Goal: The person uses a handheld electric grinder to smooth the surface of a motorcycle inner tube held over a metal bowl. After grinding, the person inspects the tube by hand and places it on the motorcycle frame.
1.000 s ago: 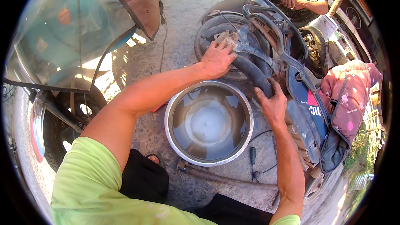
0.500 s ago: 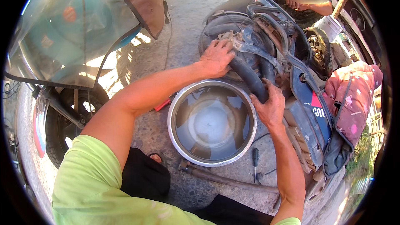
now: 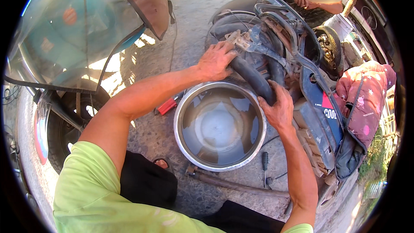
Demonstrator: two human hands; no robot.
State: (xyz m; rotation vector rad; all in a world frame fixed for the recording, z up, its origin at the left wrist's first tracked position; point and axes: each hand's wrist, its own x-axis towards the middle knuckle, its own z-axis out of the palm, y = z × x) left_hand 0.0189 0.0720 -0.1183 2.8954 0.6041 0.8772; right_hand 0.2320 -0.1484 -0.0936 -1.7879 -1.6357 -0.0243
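A black rubber inner tube [image 3: 252,77] curves just beyond the far rim of a round metal basin [image 3: 180,140] of water. My left hand [image 3: 217,61] is closed around the tube's left part. On the right, my right hand [image 3: 279,105] grips the tube beside the basin's rim, thumb on the near side. The rest of the tube runs back among a wheel and tire [image 3: 233,20], partly hidden by frame parts of a dismantled scooter [image 3: 312,82].
A hammer [image 3: 241,186] and a screwdriver [image 3: 265,160] lie near the basin; a red-handled tool [image 3: 167,106] lies left of it. A pink padded cover [image 3: 366,103] hangs at right. Another person [image 3: 297,0] sits behind the scooter. A vehicle with a clear sheet [image 3: 64,39] stands left.
My left hand has slid slightly left and toward me, with the tube shifting along. More of the red-handled tool shows. The right hand stays nearly in place on the tube.
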